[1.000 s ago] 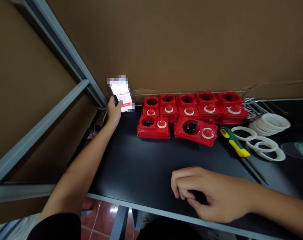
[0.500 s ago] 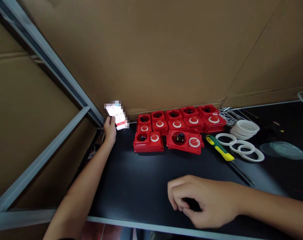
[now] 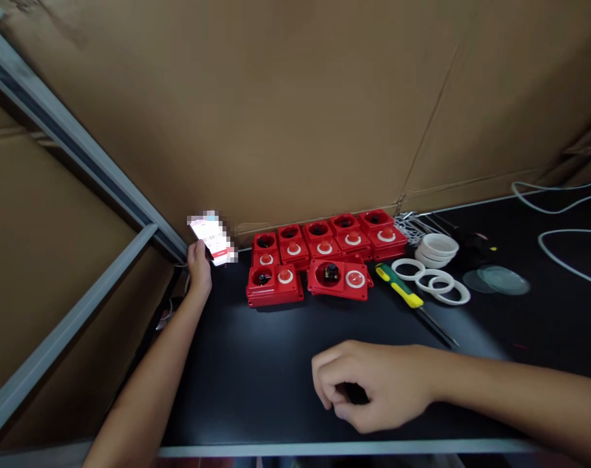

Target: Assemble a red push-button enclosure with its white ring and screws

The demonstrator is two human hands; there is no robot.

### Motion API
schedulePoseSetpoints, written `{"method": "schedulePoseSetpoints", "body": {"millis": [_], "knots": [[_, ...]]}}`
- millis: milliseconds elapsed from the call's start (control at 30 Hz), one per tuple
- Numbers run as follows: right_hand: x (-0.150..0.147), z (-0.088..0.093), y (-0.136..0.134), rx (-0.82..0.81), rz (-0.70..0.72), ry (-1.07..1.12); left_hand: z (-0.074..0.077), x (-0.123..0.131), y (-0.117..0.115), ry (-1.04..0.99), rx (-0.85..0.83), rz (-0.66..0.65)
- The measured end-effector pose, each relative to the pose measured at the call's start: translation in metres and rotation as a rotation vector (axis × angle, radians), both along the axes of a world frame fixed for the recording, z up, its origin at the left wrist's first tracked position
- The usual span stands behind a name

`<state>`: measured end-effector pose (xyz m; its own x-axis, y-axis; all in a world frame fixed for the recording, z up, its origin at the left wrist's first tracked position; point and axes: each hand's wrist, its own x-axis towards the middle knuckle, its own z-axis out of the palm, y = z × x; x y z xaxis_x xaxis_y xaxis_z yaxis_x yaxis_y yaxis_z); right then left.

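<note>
"Where was the phone, please?"

"It was at the far left corner of the black table, near the cardboard wall. The left hand was closed on its lower left side."

"And how was the right hand?"

"It was near the front edge, half open, with the fingers loosely curled toward the thumb. I saw nothing in its grasp."

"Which things were beyond it?"

"Red boxes, and a screwdriver beside some white rings."
</note>
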<state>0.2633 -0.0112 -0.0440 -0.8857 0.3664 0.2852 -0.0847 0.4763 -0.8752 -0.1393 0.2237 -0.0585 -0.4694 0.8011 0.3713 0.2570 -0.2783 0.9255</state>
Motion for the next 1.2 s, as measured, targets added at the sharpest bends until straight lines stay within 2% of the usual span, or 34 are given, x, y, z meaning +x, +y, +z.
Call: {"method": "schedulePoseSetpoints", "body": {"millis": [133, 233, 333, 433, 500, 567, 667, 767, 867, 933, 1033, 1200], "knots": [[-0.002, -0.004, 0.003, 0.034, 0.003, -0.026, 0.007, 0.004, -0.006, 0.005, 0.061, 0.090], [-0.003, 0.003, 0.005, 0.075, 0.018, -0.055, 0.020, 0.007, -0.016, 0.040, 0.133, 0.173], [-0.002, 0.024, 0.010, 0.132, 0.063, -0.088, 0.041, 0.008, -0.030, 0.116, 0.227, 0.246], [0.005, 0.054, 0.017, 0.231, 0.045, -0.129, 0.068, 0.011, -0.049, 0.224, 0.320, 0.253], [0.015, 0.072, 0.024, 0.324, -0.046, -0.161, 0.086, 0.017, -0.065, 0.315, 0.372, 0.203], [0.029, 0.082, 0.034, 0.434, -0.216, -0.182, 0.102, 0.028, -0.084, 0.426, 0.415, 0.101], [0.052, 0.077, 0.050, 0.601, -0.581, -0.199, 0.118, 0.052, -0.118, 0.641, 0.465, -0.083], [0.068, 0.054, 0.064, 0.705, -0.841, -0.243, 0.122, 0.078, -0.147, 0.884, 0.520, -0.237], [0.074, 0.030, 0.070, 0.740, -0.905, -0.320, 0.118, 0.099, -0.163, 1.081, 0.586, -0.389], [0.075, 0.021, 0.071, 0.741, -0.905, -0.365, 0.114, 0.110, -0.169, 1.162, 0.606, -0.478], [0.074, 0.018, 0.071, 0.724, -0.897, -0.412, 0.109, 0.121, -0.175, 1.226, 0.617, -0.582], [0.076, 0.024, 0.070, 0.684, -0.898, -0.462, 0.105, 0.133, -0.185, 1.257, 0.629, -0.685]]}}
